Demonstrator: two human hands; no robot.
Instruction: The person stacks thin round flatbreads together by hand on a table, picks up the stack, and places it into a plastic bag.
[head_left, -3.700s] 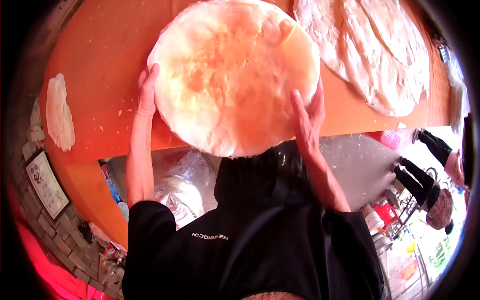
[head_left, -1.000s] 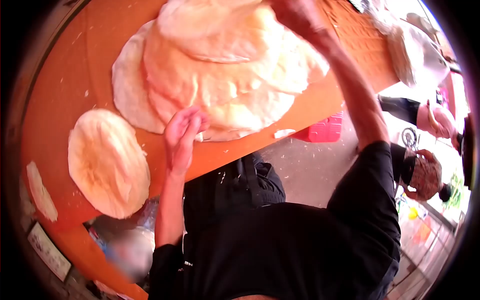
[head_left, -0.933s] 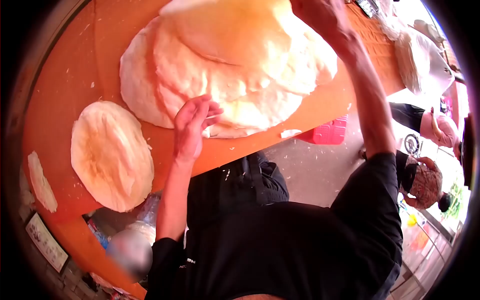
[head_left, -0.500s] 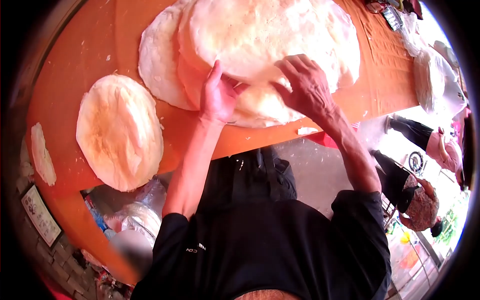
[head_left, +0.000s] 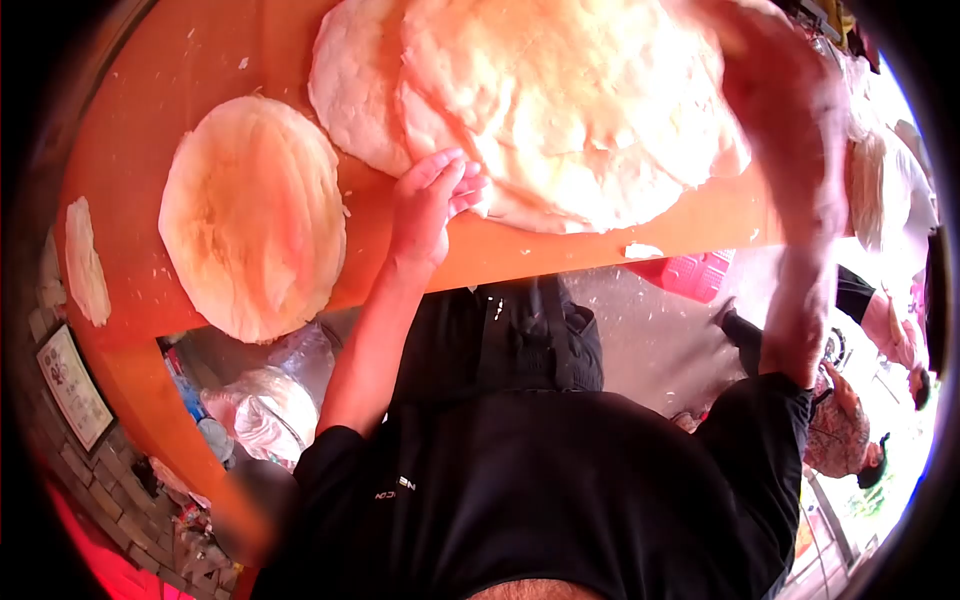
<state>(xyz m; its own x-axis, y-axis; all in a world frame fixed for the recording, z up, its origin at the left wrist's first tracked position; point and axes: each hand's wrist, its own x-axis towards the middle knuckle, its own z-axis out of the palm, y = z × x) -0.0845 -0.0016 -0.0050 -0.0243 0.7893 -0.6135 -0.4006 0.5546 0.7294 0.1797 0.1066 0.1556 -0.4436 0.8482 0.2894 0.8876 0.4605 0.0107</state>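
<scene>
Head view: left hand is hanging half-spread at 8 o'clock of bread stack; right hand is blurring, 2 o'clock, grip unclear; light touch is probably preventing tears.

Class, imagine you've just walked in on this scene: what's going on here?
A person is handling large flatbreads at an orange table. Their left hand, fingers partly curled, is at the near edge of a pile. Their right hand, blurred, reaches to the pile's far right side; its grip is unclear. A single bread lies apart to the left, with a narrow piece beyond it.
</scene>
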